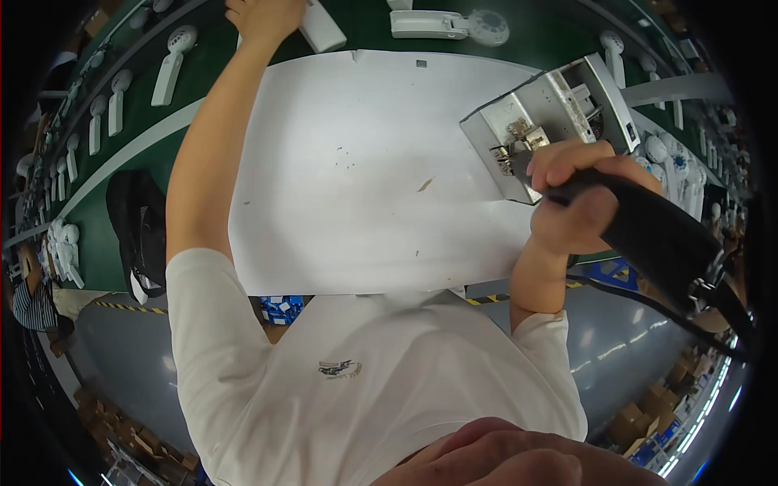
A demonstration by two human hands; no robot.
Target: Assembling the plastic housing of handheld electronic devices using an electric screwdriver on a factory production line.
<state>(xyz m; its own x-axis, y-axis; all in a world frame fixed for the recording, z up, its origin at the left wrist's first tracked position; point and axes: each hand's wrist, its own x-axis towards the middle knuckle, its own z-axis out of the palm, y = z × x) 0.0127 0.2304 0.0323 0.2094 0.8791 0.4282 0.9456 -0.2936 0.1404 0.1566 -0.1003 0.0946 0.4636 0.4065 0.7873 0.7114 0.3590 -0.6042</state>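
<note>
At the metal box [559, 97], gripping black tool [663, 225] in curled fingers of right hand [571, 217].
Could miss mechanism [524, 135] if tilted; cannot tell finger state of left hand [271, 20], beside white casing [324, 27].

one wide fisheye view looks down from head height, close above the white mat [340, 219].

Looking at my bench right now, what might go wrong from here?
Your right hand holds the black tool close to the metal box, so it might scrape an edge. The cable curving near that forearm could snag. Your left hand, far out beside a white unit, might knock it.
</note>
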